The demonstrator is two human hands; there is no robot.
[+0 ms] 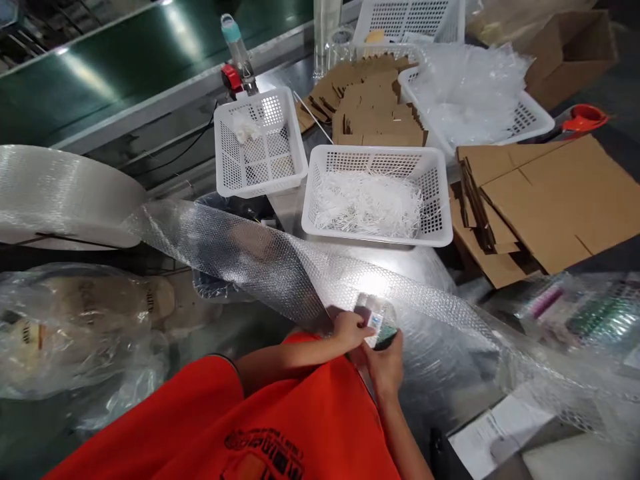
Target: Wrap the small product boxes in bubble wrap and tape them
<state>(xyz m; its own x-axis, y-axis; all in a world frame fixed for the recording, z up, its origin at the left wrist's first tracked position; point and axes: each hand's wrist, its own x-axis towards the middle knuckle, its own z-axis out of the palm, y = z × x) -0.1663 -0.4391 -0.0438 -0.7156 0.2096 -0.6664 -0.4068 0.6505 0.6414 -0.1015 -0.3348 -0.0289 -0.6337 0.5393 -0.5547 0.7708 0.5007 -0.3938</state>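
Observation:
Both hands hold a small clear package (384, 313) with a white label and a dark green part at its lower end; what is inside I cannot make out. My left hand (349, 331) is closed on its left side, thumb by the label. Curled round its lower right side is my right hand (387, 367). A long strip of bubble wrap (250, 263) crosses the worktable close to the package, twisted near my left hand. It leads back to a big roll (60, 193) at the left.
A white basket of shredded paper filler (370, 203) stands beyond the hands, beside another white basket (260, 143). Flattened cardboard boxes (565, 193) lie at the right. A tape dispenser (233, 79) sits at the back. Printed papers (500, 427) lie at lower right.

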